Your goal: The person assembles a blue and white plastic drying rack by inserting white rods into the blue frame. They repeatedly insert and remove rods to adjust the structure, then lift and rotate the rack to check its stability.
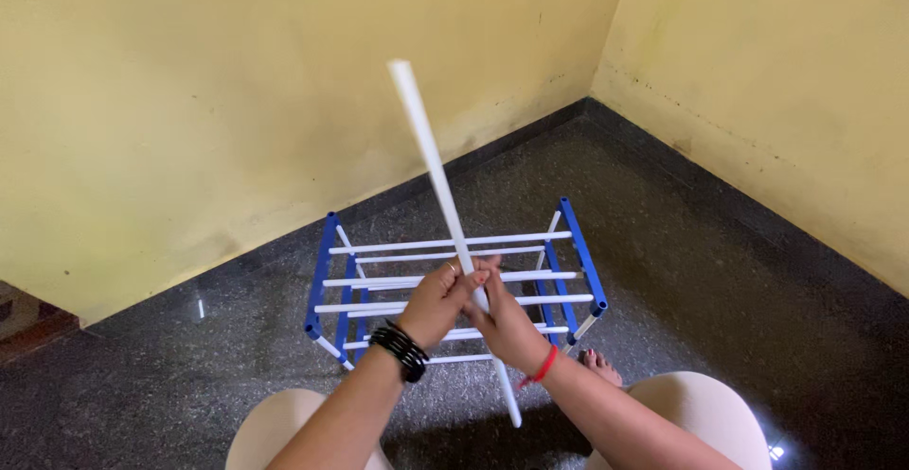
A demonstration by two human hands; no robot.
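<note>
A long white rod (428, 153) slants from upper left down to the lower middle, held above the floor. My left hand (443, 300), with black bangles on the wrist and a ring, grips the rod near its lower third. My right hand (500, 323), with a red thread on the wrist, clasps the same rod just below and beside the left. Both hands touch each other. Under them stands a small rack (568, 243) with blue side frames and several white cross rods.
The rack sits on a dark speckled stone floor (720, 262) near a corner of two yellow walls (189, 101). My knees (701, 413) and a bare foot (598, 366) show at the bottom edge. A dark skirting runs along the walls.
</note>
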